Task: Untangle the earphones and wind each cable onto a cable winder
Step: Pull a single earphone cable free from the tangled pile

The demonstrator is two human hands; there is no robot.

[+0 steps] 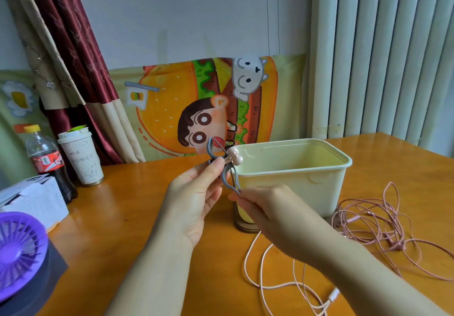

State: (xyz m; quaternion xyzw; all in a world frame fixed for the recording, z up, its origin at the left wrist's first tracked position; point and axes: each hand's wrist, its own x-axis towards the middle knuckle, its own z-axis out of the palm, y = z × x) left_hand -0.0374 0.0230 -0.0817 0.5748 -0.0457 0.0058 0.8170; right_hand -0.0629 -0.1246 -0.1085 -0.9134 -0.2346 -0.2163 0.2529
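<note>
My left hand (194,195) holds a grey cable winder (222,166) upright above the table, thumb and fingers pinching its middle. Two pale pink earbuds (235,156) stick out at the winder's waist beside my thumb. My right hand (267,207) pinches the pale cable right at the winder's lower tip. From under that hand the light pink cable (262,266) trails down over the table to a plug (334,294). A second, darker pink earphone cable (375,227) lies in a loose tangle on the table at the right.
A pale yellow plastic bin (294,170) stands just behind my hands, with a glass jar (245,220) in front of it. At the left are a cola bottle (46,161), a paper cup (82,158), a white box (32,200) and a purple fan (19,249).
</note>
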